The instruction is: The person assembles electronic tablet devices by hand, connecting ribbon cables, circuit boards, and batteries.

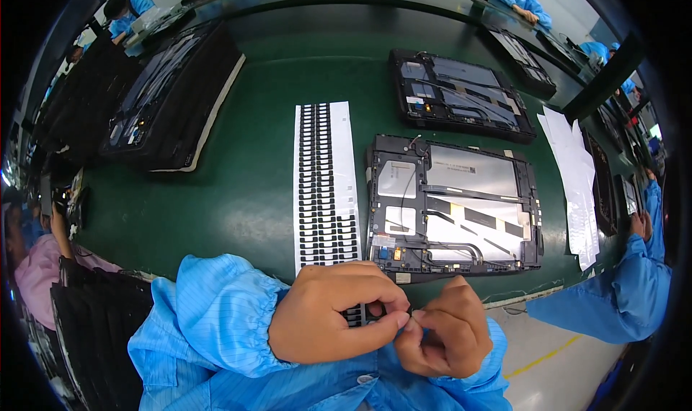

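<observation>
My left hand [335, 314] and my right hand [450, 330] meet at the table's front edge. Thumb and forefinger of each are pinched together, fingertips nearly touching. Whatever lies between them is too small and covered to make out. Just beyond my left hand lies a white sheet [344, 141] with rows of small black stickers [317, 195]; its near end runs under that hand. Directly beyond my right hand sits an opened tablet-like device [461, 173] in a black frame, with silver battery panels, cables and a small blue-and-orange connector area.
A second opened device [461, 87] rests farther back on the green table [180, 209]. Stacked devices in black foam trays [180, 108] stand at left. White papers [573, 180] lie at right, beside a co-worker's blue sleeve [620, 296]. Other people sit across the table.
</observation>
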`<state>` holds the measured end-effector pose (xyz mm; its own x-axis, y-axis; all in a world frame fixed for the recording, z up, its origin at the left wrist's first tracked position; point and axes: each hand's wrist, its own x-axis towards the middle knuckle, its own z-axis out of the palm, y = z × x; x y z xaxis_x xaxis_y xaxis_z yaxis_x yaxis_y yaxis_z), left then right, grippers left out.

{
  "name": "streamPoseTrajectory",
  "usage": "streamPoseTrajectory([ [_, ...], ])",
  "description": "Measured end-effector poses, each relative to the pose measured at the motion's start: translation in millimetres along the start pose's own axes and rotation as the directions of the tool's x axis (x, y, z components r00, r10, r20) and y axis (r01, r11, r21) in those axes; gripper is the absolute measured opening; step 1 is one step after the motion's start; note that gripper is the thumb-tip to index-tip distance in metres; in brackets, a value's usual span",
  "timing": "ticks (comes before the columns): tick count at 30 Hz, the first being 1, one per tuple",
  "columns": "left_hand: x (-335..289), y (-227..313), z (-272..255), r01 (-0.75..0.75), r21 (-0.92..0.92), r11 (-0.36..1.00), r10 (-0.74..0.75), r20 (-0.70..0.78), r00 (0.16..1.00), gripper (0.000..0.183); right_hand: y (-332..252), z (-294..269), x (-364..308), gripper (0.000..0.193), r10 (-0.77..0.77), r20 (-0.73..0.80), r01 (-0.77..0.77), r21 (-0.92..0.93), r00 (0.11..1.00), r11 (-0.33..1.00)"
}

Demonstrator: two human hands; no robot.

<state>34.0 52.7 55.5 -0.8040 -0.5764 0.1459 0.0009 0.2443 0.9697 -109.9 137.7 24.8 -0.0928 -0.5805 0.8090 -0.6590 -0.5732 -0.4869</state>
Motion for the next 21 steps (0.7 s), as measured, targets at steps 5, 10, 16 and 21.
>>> streamPoseTrajectory([
  [5,1,-3,7,-0.136,0.117,0.984,0.141,-0.03,0.99,0.013,0,-2,1,0.023,0.088,0.024,-0.09,0.085,0.996,0.992],
  [10,0,-6,11,-0.168,0.114,0.979,0.177,-0.068,0.982,0.01,3,-4,-3,0.02,0.213,0.047,-0.218,0.292,0.976,0.931],
  [16,-1,-8,14,-0.197,0.114,0.974,0.207,-0.085,0.975,0.011,2,-5,-5,0.018,0.345,0.076,-0.338,0.473,0.936,0.813],
  [21,0,-5,12,-0.17,0.09,0.981,0.177,-0.078,0.981,0.01,-4,-15,1,0.018,0.351,0.138,-0.377,0.368,0.926,0.85],
])
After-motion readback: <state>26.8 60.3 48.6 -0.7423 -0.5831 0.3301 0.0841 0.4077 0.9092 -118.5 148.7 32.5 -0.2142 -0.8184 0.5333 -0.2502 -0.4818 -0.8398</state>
